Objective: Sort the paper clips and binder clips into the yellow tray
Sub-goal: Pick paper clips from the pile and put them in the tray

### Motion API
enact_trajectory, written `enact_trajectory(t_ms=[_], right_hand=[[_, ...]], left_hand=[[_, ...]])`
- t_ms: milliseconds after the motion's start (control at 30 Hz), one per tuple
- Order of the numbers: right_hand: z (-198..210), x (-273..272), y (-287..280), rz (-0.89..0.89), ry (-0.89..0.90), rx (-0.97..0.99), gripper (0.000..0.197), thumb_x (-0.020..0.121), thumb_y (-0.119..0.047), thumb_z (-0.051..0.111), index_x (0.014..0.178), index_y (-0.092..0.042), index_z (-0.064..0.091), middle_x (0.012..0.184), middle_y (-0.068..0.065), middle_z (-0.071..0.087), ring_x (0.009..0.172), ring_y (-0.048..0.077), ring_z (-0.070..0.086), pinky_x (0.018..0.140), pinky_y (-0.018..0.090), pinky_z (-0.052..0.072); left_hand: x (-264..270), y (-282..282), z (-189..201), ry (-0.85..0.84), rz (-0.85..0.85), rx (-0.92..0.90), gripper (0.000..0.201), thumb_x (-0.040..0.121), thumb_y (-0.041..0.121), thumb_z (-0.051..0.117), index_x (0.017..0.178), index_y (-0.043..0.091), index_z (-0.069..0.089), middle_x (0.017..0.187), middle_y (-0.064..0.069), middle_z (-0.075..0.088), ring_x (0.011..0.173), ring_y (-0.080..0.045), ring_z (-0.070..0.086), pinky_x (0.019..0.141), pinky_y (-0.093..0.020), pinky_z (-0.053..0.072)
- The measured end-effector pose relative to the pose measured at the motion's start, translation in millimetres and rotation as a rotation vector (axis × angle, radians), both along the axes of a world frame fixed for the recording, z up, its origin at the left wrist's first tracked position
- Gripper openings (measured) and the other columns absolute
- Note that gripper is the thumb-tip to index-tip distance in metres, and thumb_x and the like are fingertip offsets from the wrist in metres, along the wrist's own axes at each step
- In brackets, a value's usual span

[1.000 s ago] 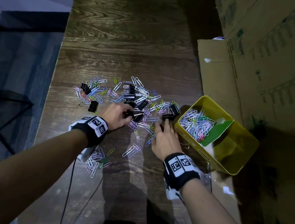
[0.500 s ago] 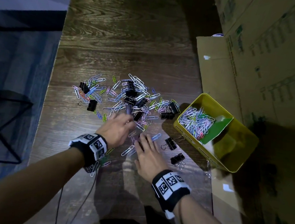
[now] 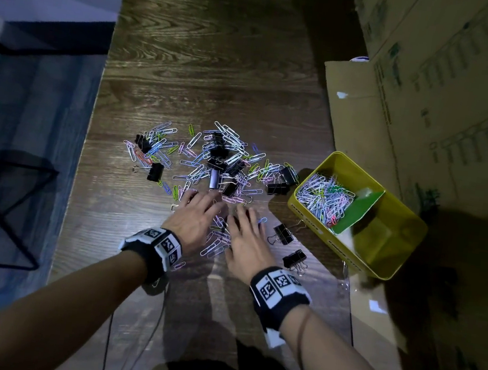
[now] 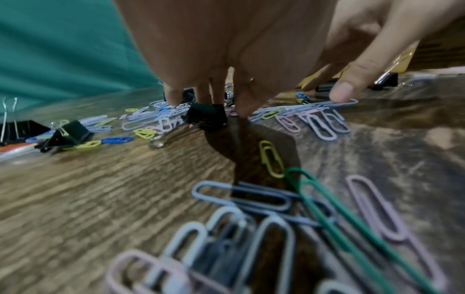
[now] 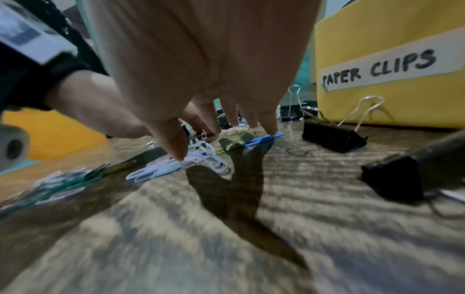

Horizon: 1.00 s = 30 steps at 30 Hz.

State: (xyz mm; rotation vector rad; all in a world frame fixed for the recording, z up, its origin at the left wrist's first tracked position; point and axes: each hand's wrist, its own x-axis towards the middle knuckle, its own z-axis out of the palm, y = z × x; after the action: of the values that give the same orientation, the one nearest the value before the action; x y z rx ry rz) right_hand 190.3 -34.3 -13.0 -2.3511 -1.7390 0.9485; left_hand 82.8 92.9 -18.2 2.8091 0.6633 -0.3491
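Note:
Coloured paper clips [image 3: 228, 155] and black binder clips [image 3: 217, 163] lie scattered on the wooden table. My left hand [image 3: 199, 210] and right hand [image 3: 245, 225] lie side by side at the pile's near edge, fingers straight, pressing loose paper clips [image 3: 214, 242] between them. In the left wrist view the fingertips [image 4: 339, 93] rest on long clips beside a binder clip [image 4: 206, 115]. In the right wrist view the little finger presses a blue clip [image 5: 261, 139]. The yellow tray [image 3: 309, 216], labelled "PAPER CLIPS" [image 5: 377, 67], holds paper clips [image 3: 324, 197] left of a green divider [image 3: 359, 211].
Two binder clips [image 3: 282, 234] [image 3: 294, 258] lie between my right hand and the tray. Flattened cardboard boxes [image 3: 431, 100] fill the right side under and behind the tray. The table's left edge [image 3: 87, 150] drops to the floor. Cables hang off the near edge.
Both hands have drawn back from the pile towards me and come together, dragging paper clips along. The right hand left the tray's side, uncovering two binder clips.

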Motion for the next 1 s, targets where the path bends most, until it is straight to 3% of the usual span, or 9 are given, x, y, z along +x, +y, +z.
enact_trajectory(t_ms=[167,300,367,467,533,667,800,900,1000], right_hand=[[1.6,1.3,5.2,0.015,-0.002,0.024,0.066,0.090,-0.022,0.048,0.146,-0.003,0.019,0.158,0.010,0.006,0.145,0.030,0.000,0.117,0.052,0.011],[3.7,-5.2,-9.5,0.059,0.025,0.107,0.056,0.087,-0.013,0.048,0.140,-0.003,0.034,0.152,0.013,0.024,0.144,0.030,0.010,0.118,0.043,0.006],[3.7,-4.7,-9.0,0.035,0.039,0.165,0.055,0.085,-0.012,0.051,0.138,-0.004,0.038,0.148,0.015,0.031,0.142,0.030,0.017,0.118,0.040,0.010],[2.1,2.7,0.0,-0.019,0.014,0.135,0.064,0.086,-0.013,0.050,0.145,-0.005,0.026,0.156,0.014,0.015,0.145,0.029,0.007,0.119,0.044,0.008],[1.9,7.4,4.5,-0.020,0.000,0.066,0.065,0.089,-0.017,0.048,0.147,-0.006,0.020,0.158,0.011,0.007,0.146,0.027,0.001,0.118,0.046,0.005],[2.6,2.9,0.9,-0.018,0.001,0.074,0.060,0.087,-0.014,0.050,0.142,-0.004,0.029,0.156,0.014,0.012,0.145,0.028,0.005,0.118,0.046,0.010],[2.9,4.0,-1.9,-0.060,0.018,0.095,0.050,0.083,-0.010,0.055,0.131,-0.006,0.041,0.158,0.011,0.001,0.145,0.025,0.006,0.117,0.046,0.018],[4.5,11.7,5.4,-0.048,-0.016,0.076,0.041,0.081,-0.007,0.055,0.121,-0.009,0.045,0.159,0.009,0.001,0.141,0.025,0.014,0.114,0.048,0.023],[5.5,13.4,7.8,-0.011,-0.050,0.085,0.041,0.082,-0.009,0.052,0.123,-0.013,0.047,0.157,0.006,0.013,0.138,0.025,0.021,0.112,0.047,0.026]], left_hand=[[-6.9,6.4,-1.4,-0.003,-0.158,0.008,0.055,0.067,0.018,0.033,0.117,0.018,0.055,0.118,-0.003,0.057,0.123,-0.023,0.046,0.111,-0.050,0.022],[-13.9,4.0,-3.4,-0.092,-0.227,-0.015,0.055,0.066,0.015,0.033,0.116,0.016,0.055,0.106,-0.005,0.061,0.103,-0.024,0.059,0.104,-0.038,0.022],[-11.8,4.2,-2.2,-0.112,-0.212,-0.062,0.054,0.067,0.013,0.033,0.117,0.016,0.053,0.112,-0.005,0.060,0.103,-0.024,0.058,0.102,-0.035,0.027],[-4.3,2.2,0.7,-0.054,-0.142,-0.063,0.061,0.068,0.009,0.037,0.129,0.016,0.046,0.130,-0.006,0.052,0.115,-0.024,0.052,0.103,-0.041,0.031],[2.0,1.0,3.5,-0.018,-0.113,-0.052,0.063,0.068,0.011,0.038,0.131,0.014,0.045,0.131,-0.006,0.051,0.119,-0.024,0.049,0.106,-0.042,0.027],[10.3,1.8,5.3,0.012,-0.167,-0.022,0.063,0.070,0.022,0.021,0.127,0.016,0.050,0.126,-0.002,0.055,0.116,-0.023,0.050,0.101,-0.045,0.031],[-3.7,-1.6,2.4,0.015,-0.288,0.029,0.057,0.071,0.021,0.025,0.118,0.017,0.058,0.113,0.001,0.063,0.107,-0.019,0.056,0.095,-0.048,0.040],[-20.2,-1.5,5.5,-0.057,-0.340,0.017,0.055,0.067,0.020,0.028,0.112,0.019,0.061,0.113,0.005,0.064,0.112,-0.017,0.051,0.099,-0.045,0.032],[-37.0,0.6,8.4,-0.068,-0.289,-0.009,0.056,0.065,0.020,0.033,0.115,0.018,0.058,0.116,0.002,0.062,0.111,-0.017,0.048,0.094,-0.035,0.030]])
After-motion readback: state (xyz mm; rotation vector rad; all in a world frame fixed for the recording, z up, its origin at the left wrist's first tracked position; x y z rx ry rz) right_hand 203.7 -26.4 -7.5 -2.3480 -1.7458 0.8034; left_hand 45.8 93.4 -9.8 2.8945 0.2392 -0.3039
